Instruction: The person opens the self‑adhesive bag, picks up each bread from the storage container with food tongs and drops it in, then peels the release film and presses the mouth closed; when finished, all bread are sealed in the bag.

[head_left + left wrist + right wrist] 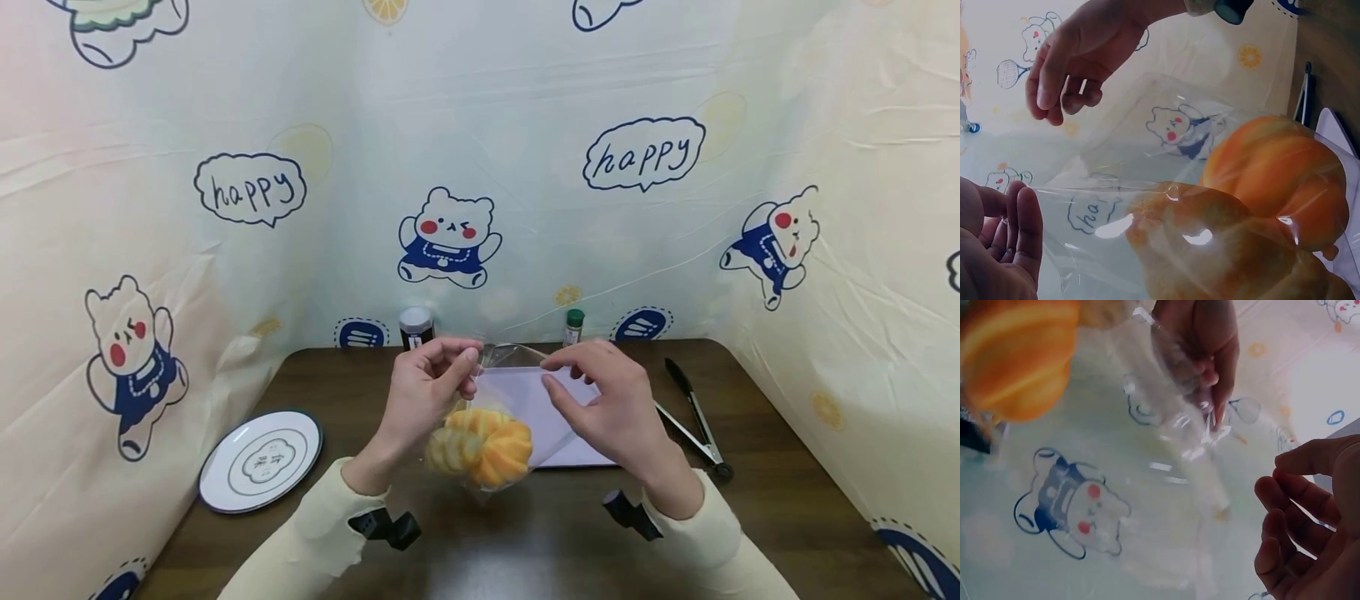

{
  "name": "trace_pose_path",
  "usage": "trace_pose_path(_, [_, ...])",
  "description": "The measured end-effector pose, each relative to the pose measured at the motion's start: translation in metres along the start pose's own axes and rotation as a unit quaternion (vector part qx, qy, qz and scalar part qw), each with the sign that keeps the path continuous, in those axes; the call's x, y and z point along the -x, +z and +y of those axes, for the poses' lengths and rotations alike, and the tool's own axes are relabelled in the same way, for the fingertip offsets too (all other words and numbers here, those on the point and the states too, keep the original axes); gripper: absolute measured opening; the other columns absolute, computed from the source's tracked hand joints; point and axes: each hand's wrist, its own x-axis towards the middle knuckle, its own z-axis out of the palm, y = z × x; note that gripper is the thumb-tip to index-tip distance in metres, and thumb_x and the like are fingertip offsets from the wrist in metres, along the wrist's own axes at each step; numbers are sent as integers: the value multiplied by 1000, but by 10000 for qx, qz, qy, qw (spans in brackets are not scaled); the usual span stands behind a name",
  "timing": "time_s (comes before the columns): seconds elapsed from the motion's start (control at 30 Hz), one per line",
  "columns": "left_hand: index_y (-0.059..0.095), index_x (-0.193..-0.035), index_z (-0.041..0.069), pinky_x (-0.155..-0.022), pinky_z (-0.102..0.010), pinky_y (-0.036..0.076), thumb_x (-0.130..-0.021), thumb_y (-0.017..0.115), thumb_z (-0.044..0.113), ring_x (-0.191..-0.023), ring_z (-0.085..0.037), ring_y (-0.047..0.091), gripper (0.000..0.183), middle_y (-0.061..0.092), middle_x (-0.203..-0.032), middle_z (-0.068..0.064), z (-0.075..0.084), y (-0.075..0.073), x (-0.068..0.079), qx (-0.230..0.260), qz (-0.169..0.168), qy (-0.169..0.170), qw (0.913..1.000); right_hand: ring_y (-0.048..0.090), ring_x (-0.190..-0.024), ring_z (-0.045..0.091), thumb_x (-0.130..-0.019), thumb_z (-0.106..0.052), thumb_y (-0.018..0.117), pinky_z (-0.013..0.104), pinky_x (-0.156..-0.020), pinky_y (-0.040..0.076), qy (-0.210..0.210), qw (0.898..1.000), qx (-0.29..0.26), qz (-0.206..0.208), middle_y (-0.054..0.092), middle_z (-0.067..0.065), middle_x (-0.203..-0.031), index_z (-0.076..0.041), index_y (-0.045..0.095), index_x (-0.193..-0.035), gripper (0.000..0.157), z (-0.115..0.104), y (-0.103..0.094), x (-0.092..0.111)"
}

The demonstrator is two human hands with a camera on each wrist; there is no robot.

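Observation:
My left hand [427, 379] pinches the upper edge of a clear plastic bag [1110, 194] between thumb and fingers. Inside the bag, low down, sit ridged, bread-like pieces: an orange one [504, 454] and a browner one [452, 452] beside it. The bag hangs above the table, in front of the tray. My right hand [607, 400] is held at the bag's other side, fingers loosely bent. In the right wrist view a gap shows between its fingertips [1266, 487] and the film, and it holds nothing.
A pale purple tray [577, 446] lies behind the bag. Black-tipped tongs [697, 412] rest to its right, and a white plate [296, 429] with a dark rim is at left. At the back stand a white-lidded jar [416, 325] and a green-capped bottle [573, 325], before a printed cloth.

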Motion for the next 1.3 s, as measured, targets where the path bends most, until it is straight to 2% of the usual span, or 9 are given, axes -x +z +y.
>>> trace_pose_path(0.17, [73,-111,11,-61,-27,60,-96,68,26,-64,-18,66,23,69,-86,-15,-1,1,-1,-134,-88,108,9998,57,-81,10,-86,-17,77,25,-66,52,122,9984,23,-558,74,-4,-97,-14,74,-103,17,-9,8,-6])
trace_pose_path(0.3, [74,-112,12,-58,-28,59,-96,67,25,-63,-18,65,22,71,-90,-19,-2,2,-1,-205,-229,132,9994,60,-85,10,-88,-20,76,24,-68,52,163,9972,134,-714,74,-5,-100,-16,74,-106,18,-10,17,-11])
trace_pose_path(0.53, [75,-111,18,-61,-33,60,-96,67,30,-64,-21,64,21,73,-89,-14,-3,4,-1,-398,-483,116,9980,61,-85,11,-90,-24,74,25,-70,53,310,9973,177,-640,74,-4,-103,-18,75,-112,23,-8,30,-18])
trace_pose_path(0.67, [75,-111,17,-60,-35,60,-97,66,28,-63,-22,64,20,73,-88,-14,-3,4,0,-474,-618,148,9969,61,-86,11,-90,-26,75,25,-70,53,417,9973,66,-598,74,-4,-107,-20,74,-116,26,-5,36,-18])
trace_pose_path(0.93, [75,-110,17,-59,-28,59,-97,67,24,-61,-19,65,17,74,-85,-9,-4,6,2,-826,-652,320,9939,60,-82,9,-85,-23,80,21,-64,51,72,9993,-138,-353,74,-4,-96,-18,79,-106,21,-2,42,-19])
trace_pose_path(1.3, [76,-108,19,-53,-27,55,-96,67,20,-56,-15,63,15,69,-73,-2,-2,8,4,-1298,-626,513,9882,59,-75,7,-84,-20,81,21,-64,51,-211,9997,-11,-131,75,-4,-89,-16,80,-99,16,0,44,-19])
